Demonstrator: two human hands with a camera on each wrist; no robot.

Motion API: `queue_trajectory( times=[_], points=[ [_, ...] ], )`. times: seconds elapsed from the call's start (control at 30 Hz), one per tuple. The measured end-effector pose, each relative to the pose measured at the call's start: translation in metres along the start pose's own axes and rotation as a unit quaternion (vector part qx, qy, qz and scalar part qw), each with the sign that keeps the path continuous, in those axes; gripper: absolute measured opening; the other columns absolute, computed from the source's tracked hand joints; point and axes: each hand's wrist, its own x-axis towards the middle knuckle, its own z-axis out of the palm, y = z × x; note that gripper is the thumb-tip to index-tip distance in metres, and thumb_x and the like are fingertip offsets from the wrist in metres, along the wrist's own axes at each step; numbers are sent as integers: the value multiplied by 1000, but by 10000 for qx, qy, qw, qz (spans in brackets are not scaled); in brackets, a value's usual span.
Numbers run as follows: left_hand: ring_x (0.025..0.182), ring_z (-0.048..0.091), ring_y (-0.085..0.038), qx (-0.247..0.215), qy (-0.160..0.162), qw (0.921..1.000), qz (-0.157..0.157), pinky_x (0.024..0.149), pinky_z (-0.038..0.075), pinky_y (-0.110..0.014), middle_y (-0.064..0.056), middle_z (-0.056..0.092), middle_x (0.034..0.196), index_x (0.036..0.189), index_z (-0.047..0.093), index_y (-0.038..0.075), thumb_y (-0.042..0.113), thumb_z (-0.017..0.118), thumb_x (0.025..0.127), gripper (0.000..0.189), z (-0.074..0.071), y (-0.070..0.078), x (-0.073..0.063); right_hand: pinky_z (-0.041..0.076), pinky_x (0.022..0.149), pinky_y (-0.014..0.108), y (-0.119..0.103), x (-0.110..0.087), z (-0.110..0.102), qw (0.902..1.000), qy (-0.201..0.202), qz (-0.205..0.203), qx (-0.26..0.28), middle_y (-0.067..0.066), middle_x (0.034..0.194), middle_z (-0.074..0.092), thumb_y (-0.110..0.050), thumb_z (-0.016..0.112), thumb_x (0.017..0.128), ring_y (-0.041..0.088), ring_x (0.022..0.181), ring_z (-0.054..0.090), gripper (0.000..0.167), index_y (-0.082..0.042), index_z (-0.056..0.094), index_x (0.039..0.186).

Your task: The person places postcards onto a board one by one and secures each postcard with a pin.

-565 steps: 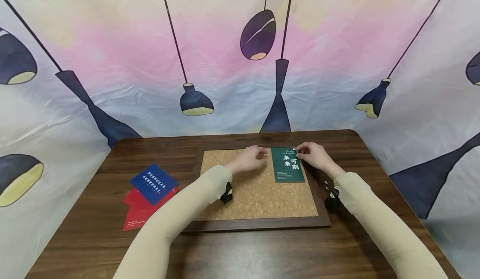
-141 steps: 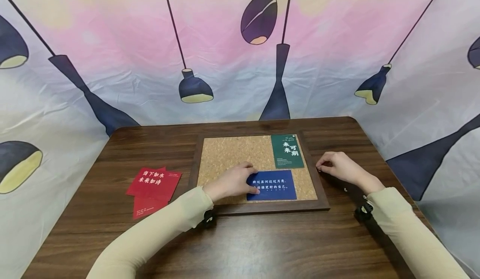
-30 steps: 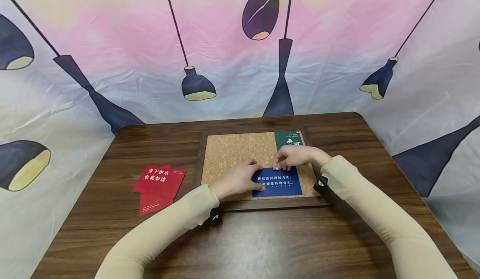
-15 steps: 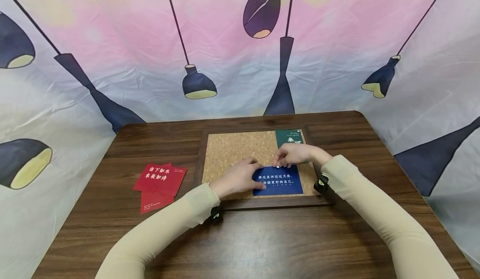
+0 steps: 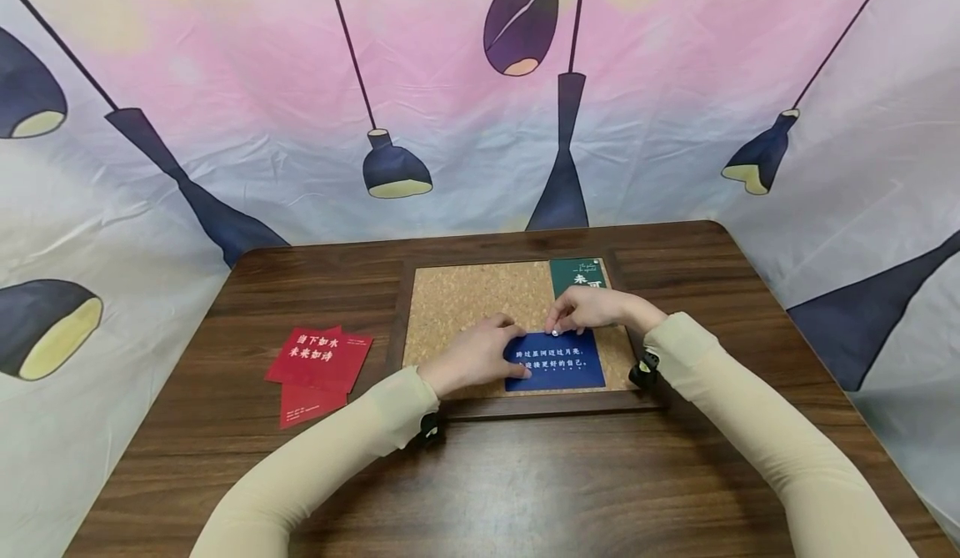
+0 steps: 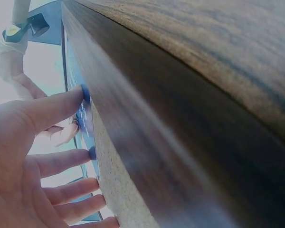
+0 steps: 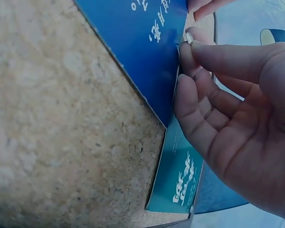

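Note:
A blue card with white writing lies on the lower right of a cork board. My left hand rests on the card's left end, thumb and fingers spread; in the left wrist view the thumb and forefinger tips touch the card. At the card's top edge, near its middle, my right hand pinches a small white push pin between thumb and forefinger. The pin's point is hidden. Behind the right hand is a green card, partly covered, with a small white pin at its top right corner.
Two red cards overlap on the wooden table to the left of the board. A brown wooden frame edges the cork. Beyond the table hangs a cloth printed with lamps.
The blue card has come off the red cards onto the board, below the pinned green card. My right hand has moved from beside the board to the blue card's top edge. Lately, both hands barely move.

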Motion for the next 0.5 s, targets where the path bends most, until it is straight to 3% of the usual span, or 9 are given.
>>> queue_trajectory(
  times=[0.5],
  points=[
    [122, 57, -27, 58, -8, 10000, -27, 96, 50, -46, -8, 54, 141, 140, 61, 14, 50, 77, 86, 67, -1, 1, 0, 45, 63, 27, -2, 2, -3, 9985, -240, -136, -463, 1, 94, 70, -7, 59, 101, 16, 73, 54, 17, -6, 76, 105]
  ],
)
